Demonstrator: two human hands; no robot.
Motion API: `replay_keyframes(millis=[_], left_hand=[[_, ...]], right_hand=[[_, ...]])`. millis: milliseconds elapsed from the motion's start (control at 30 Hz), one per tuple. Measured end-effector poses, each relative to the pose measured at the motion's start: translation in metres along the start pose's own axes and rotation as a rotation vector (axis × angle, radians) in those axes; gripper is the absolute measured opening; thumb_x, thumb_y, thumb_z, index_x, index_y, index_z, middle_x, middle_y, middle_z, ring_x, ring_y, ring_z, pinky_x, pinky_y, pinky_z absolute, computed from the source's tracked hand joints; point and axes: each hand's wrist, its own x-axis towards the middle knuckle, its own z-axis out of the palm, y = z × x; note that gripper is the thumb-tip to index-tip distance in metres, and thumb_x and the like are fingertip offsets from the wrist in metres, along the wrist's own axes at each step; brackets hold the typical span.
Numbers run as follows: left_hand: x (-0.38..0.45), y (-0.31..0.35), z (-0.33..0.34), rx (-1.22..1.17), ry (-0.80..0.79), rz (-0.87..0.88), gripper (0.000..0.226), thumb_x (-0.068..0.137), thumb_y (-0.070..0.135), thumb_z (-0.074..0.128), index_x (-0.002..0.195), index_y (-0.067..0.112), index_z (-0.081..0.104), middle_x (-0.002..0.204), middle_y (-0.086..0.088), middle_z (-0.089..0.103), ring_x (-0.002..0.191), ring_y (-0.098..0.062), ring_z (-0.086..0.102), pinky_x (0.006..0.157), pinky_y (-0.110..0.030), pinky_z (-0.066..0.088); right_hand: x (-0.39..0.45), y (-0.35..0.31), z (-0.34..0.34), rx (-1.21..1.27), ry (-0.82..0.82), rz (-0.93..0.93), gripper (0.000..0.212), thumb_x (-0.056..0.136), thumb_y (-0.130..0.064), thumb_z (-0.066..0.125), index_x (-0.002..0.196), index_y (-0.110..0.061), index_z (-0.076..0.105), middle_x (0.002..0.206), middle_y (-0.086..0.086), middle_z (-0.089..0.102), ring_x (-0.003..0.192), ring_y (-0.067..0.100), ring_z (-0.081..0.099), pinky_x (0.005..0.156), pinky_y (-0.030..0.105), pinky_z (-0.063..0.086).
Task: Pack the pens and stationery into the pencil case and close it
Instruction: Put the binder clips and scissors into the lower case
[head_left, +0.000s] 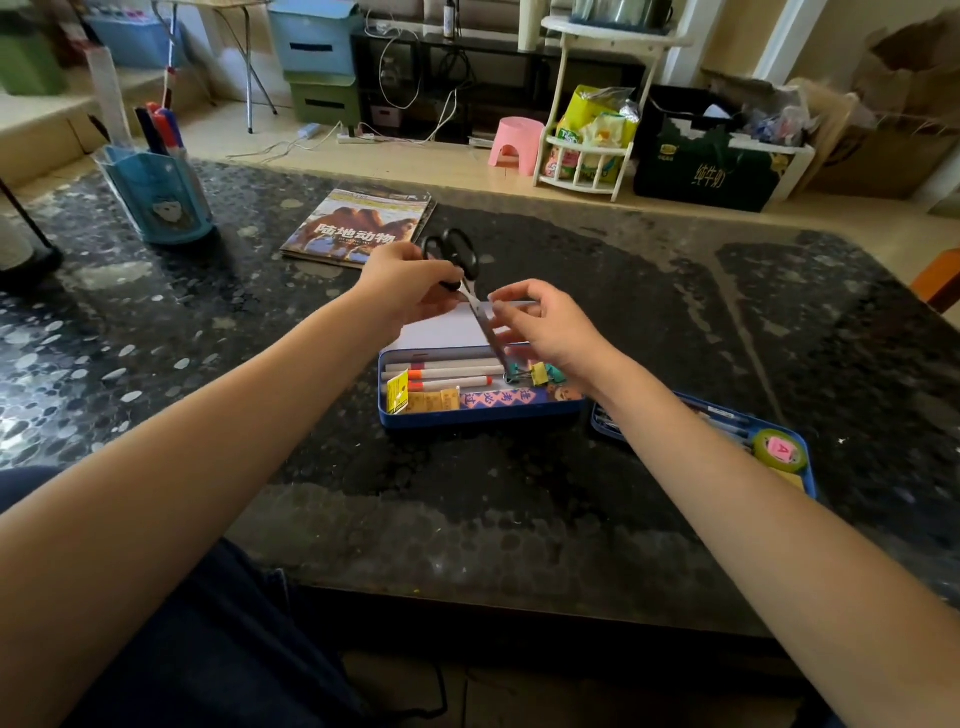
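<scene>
blue pencil case (483, 415), black-handled scissors (470, 270)

Open blue pencil case (480, 415) on the table, pens (447, 373) inside, binder clips (537, 373) beside them — black-handled scissors (470, 280) tilted above

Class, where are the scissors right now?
Head view, centre: the scissors are held by the left hand above the open pencil case, blades angled down toward the binder clips.

- A dark speckled tabletop (675, 291) fills the foreground.
- Beyond it, pale tan floor (415, 156) with a pink stool (514, 143).
- A white rack (587, 156) stands beside a dark carton (711, 166).
- Blue and green storage boxes (317, 57) sit stacked farther back.
</scene>
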Motion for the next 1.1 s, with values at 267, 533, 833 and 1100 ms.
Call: replay_keyframes(millis=[267, 533, 833, 1100], left_hand=[[-0.009, -0.006, 0.002, 0.129, -0.083, -0.168, 0.028, 0.076, -0.003, 0.071, 0.1, -0.003, 0.056, 0.096, -0.02, 0.069, 0.073, -0.021, 0.07, 0.063, -0.031, 0.06], [-0.013, -0.007, -0.009, 0.792, -0.154, -0.083, 0.02, 0.069, 0.011, 0.081, 0.083, 0.007, 0.068, 0.079, -0.008, 0.067, 0.065, -0.015, 0.064, 0.064, -0.026, 0.057], [-0.009, -0.015, -0.013, 1.067, -0.214, -0.013, 0.033, 0.065, 0.012, 0.084, 0.092, 0.01, 0.065, 0.091, -0.01, 0.066, 0.064, -0.018, 0.061, 0.051, -0.023, 0.051], [-0.007, -0.012, -0.017, 1.202, -0.311, 0.138, 0.035, 0.068, 0.013, 0.082, 0.102, 0.012, 0.072, 0.077, 0.004, 0.064, 0.058, -0.004, 0.053, 0.066, -0.022, 0.046]], right_hand=[[-0.007, 0.002, -0.022, -0.17, -0.102, 0.077, 0.014, 0.087, -0.012, 0.065, 0.101, -0.014, 0.063, 0.085, 0.004, 0.069, 0.064, 0.009, 0.066, 0.054, 0.021, 0.053], [-0.013, 0.015, -0.025, -0.527, -0.16, 0.043, 0.01, 0.082, -0.013, 0.072, 0.085, -0.021, 0.066, 0.081, 0.002, 0.07, 0.069, 0.011, 0.068, 0.061, 0.025, 0.054], [-0.017, 0.022, -0.011, -0.661, -0.153, -0.063, 0.01, 0.079, -0.017, 0.074, 0.089, -0.017, 0.074, 0.09, -0.001, 0.068, 0.078, 0.009, 0.06, 0.064, 0.017, 0.046], [-0.019, 0.023, -0.009, -0.687, -0.161, -0.061, 0.015, 0.08, -0.018, 0.074, 0.095, -0.019, 0.075, 0.091, 0.0, 0.066, 0.077, 0.008, 0.057, 0.063, 0.016, 0.044]])
